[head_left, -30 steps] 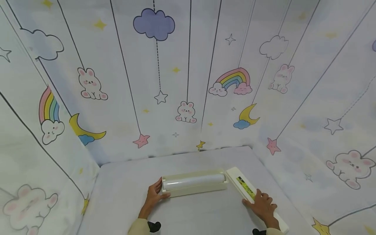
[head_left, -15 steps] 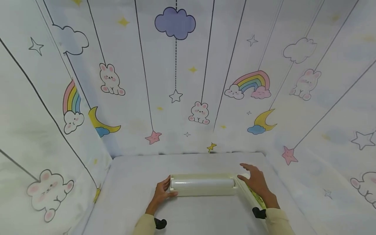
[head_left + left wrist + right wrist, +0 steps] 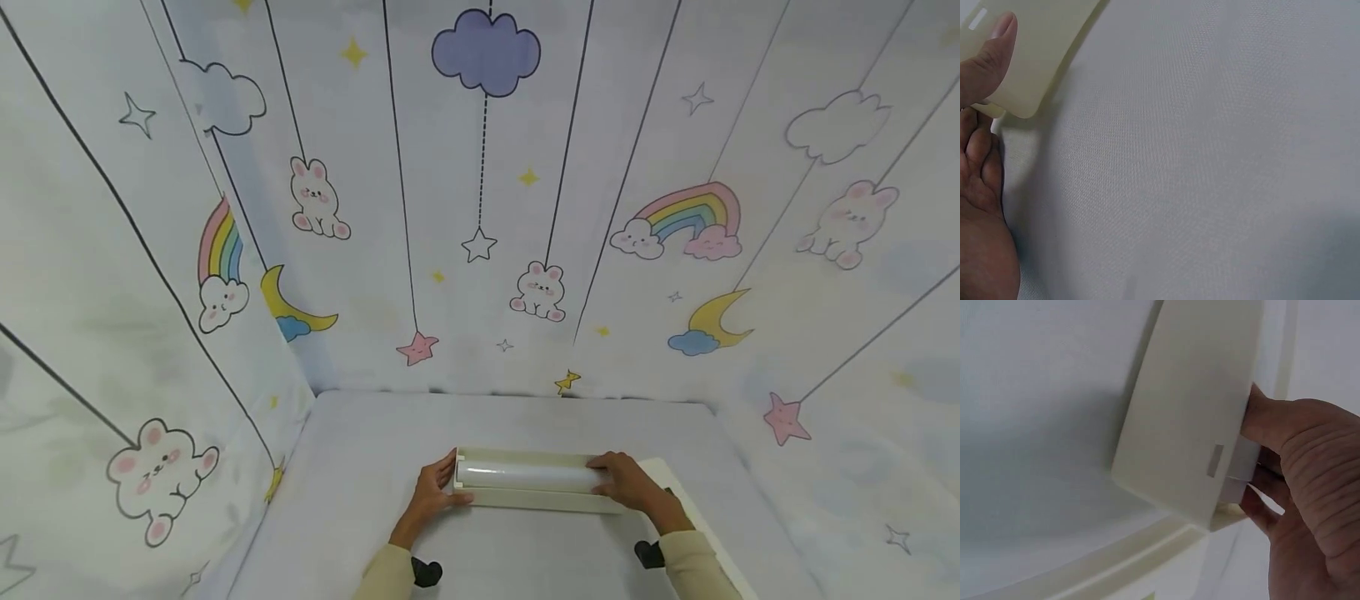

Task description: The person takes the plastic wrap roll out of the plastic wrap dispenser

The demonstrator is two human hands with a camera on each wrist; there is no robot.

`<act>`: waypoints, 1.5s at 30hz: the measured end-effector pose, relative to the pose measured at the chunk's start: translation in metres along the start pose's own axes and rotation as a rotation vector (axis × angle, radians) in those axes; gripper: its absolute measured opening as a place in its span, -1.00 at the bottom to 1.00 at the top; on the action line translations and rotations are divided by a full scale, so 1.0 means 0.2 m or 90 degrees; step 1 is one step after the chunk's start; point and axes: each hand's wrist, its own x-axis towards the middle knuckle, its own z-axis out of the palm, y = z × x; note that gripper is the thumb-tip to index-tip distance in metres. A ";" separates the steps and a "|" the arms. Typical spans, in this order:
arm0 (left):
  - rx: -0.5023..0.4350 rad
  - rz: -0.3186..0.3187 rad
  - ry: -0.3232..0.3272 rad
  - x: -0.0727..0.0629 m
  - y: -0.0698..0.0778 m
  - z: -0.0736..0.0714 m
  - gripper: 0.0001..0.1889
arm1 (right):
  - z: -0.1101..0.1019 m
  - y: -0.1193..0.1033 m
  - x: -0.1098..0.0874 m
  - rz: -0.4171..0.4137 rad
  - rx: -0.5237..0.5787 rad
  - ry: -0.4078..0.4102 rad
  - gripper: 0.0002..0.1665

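A cream cling film dispenser box (image 3: pixel 543 500) lies lengthwise on the white tabletop, its top uncovered. Inside it is a glossy roll of cling film (image 3: pixel 525 477). My left hand (image 3: pixel 435 490) grips the box's left end, thumb on the near wall and fingers behind. In the left wrist view the left thumb (image 3: pixel 994 56) lies over the box's corner. At the opposite end, my right hand (image 3: pixel 632 485) pinches the roll's right end. From the right wrist, thumb and fingers straddle the roll at the slotted box wall (image 3: pixel 1191 400); part of the fingers is hidden.
A long cream lid (image 3: pixel 658 468) slants beside the box's right end, partly beneath my right forearm. Cloth walls (image 3: pixel 360 250) printed with bunnies, stars and clouds enclose the table (image 3: pixel 375 433) behind and at both sides.
My right hand has left the lid, moved leftward and taken hold of the roll's right end. The left hand keeps its grip on the box. The head view has swung left.
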 end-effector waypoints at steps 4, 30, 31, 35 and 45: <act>-0.012 -0.015 0.008 0.00 0.00 0.00 0.09 | 0.07 0.06 0.00 -0.056 -0.018 0.035 -0.47; -0.018 -0.033 -0.014 0.00 -0.02 0.00 0.15 | -0.04 -0.02 -0.02 0.124 0.178 -0.057 -0.47; -0.029 -0.048 -0.009 0.00 -0.03 0.00 0.16 | -0.04 -0.03 -0.02 0.125 0.178 -0.051 -0.47; -0.070 -0.085 0.004 -0.01 -0.06 0.01 0.20 | -0.06 -0.03 -0.04 0.131 0.190 -0.034 -0.48; -0.031 -0.058 0.007 -0.01 -0.02 0.01 0.12 | -0.22 0.00 0.00 0.078 0.196 -0.010 -0.49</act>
